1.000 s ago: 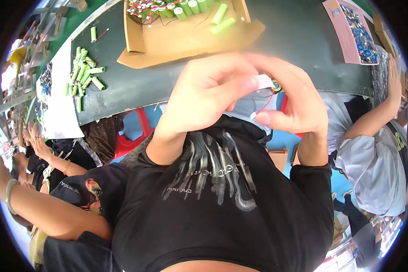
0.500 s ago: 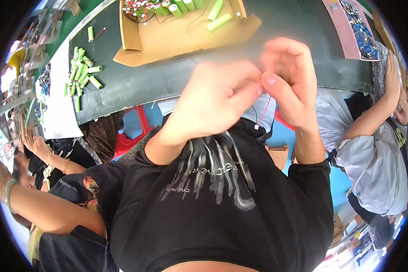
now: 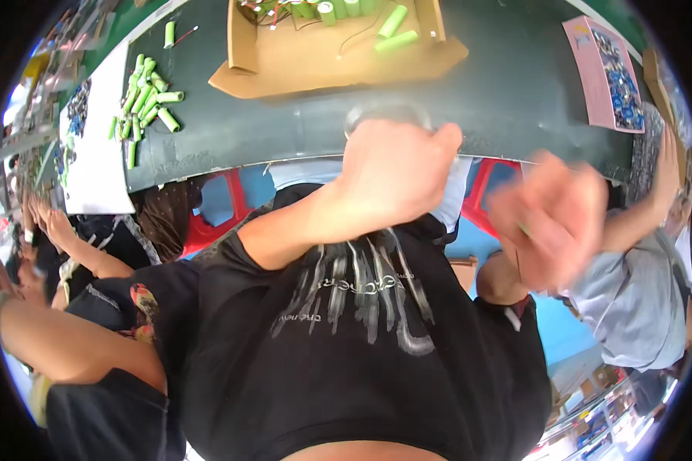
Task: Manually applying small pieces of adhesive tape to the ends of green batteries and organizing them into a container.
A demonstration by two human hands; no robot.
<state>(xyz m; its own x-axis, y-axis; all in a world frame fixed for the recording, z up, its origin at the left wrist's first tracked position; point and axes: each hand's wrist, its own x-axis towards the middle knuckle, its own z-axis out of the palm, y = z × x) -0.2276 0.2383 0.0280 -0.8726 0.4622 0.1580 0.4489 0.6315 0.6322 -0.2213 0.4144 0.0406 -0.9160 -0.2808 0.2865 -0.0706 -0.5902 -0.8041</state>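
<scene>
My left hand (image 3: pixel 400 173) is closed over the table's near edge, its fingers curled out of sight. A blurred greyish round rim (image 3: pixel 388 115) shows just beyond its knuckles; I cannot make out what it is. To the right, past the table edge, my right hand (image 3: pixel 550 223) is closed and smeared by motion. A speck of green shows between its fingers, and a white connector (image 3: pixel 513 319) on a wire hangs below, seemingly from a small green battery cell mostly hidden in the hand.
An open cardboard box (image 3: pixel 307 73) with green cells and wires stands at the far middle. A pile of green cells (image 3: pixel 146 100) lies left, with a lone wired cell (image 3: pixel 170 34) behind. A pink sheet (image 3: pixel 592 77) bears blue parts at right. Co-workers sit on both sides.
My hands, pinched together before with a red and black wire hanging between them, have parted. The right swung right and nearer me; the left turned into a fist. The view shifted slightly.
</scene>
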